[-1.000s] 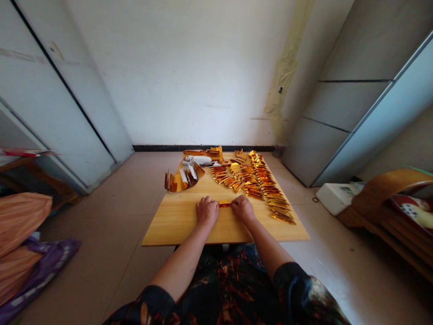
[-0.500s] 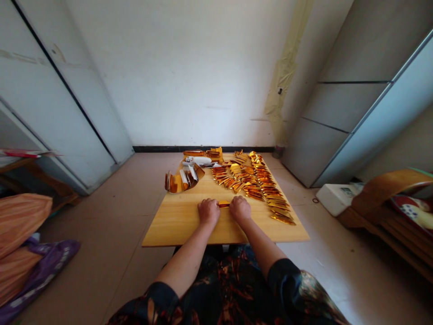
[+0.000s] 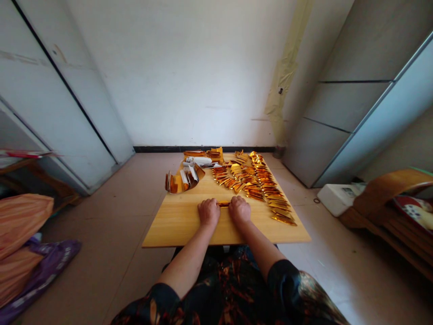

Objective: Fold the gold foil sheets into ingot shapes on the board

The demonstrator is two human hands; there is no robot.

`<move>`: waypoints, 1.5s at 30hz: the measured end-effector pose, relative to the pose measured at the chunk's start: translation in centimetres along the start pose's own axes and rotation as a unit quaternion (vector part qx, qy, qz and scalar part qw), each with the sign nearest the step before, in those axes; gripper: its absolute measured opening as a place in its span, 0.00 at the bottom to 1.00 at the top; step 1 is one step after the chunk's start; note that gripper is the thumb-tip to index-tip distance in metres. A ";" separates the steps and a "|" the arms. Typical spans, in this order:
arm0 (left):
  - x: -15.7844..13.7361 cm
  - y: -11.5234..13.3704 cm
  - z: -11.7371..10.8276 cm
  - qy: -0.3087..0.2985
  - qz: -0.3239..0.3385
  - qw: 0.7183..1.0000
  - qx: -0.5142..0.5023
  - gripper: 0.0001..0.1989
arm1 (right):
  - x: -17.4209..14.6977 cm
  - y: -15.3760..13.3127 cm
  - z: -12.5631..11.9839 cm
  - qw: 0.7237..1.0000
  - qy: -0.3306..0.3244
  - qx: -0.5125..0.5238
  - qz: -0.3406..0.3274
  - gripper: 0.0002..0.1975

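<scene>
The left hand (image 3: 209, 211) and right hand (image 3: 240, 209) pinch opposite ends of one gold strip (image 3: 223, 205) on one table (image 3: 182, 228), its folding seemingly unfinished. Many folded pieces (image 3: 266, 181) at right look done, too overlapped to count; one curled pile (image 3: 176, 184) and one back pile (image 3: 216, 155) probably remain.

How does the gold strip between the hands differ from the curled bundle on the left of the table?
Hold: the gold strip is gripped between the left hand and right hand; the curled bundle lies untouched.
Size: the strip's visible part is small and narrow; the bundle is larger.
Look: the strip shows only gold tones; the bundle also shows white.
Shared: both have shiny gold surfaces.
</scene>
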State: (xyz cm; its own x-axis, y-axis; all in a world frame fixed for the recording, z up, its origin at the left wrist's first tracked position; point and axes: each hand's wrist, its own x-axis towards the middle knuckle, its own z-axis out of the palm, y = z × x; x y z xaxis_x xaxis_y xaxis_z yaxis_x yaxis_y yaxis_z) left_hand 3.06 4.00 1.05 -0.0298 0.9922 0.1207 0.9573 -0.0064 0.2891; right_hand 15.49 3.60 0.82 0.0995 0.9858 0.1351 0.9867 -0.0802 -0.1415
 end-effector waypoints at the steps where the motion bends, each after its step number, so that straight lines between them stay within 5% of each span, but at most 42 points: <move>1: 0.0 0.0 0.0 -0.001 0.001 1.000 0.001 0.12 | 0.0 0.0 0.1 1.000 0.003 -0.003 -0.003 0.10; 45: -0.2 -0.1 0.4 0.055 0.000 0.998 -0.022 0.11 | -0.4 1.4 0.1 0.997 0.036 0.047 -0.042 0.07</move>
State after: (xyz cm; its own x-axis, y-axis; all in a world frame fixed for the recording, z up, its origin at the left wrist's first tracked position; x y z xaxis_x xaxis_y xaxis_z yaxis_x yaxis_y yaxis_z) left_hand 3.05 3.87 0.65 -0.0641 0.9724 0.2242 0.9438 -0.0139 0.3303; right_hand 16.82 3.11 0.42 0.0296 0.9752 0.2196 0.9759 0.0194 -0.2175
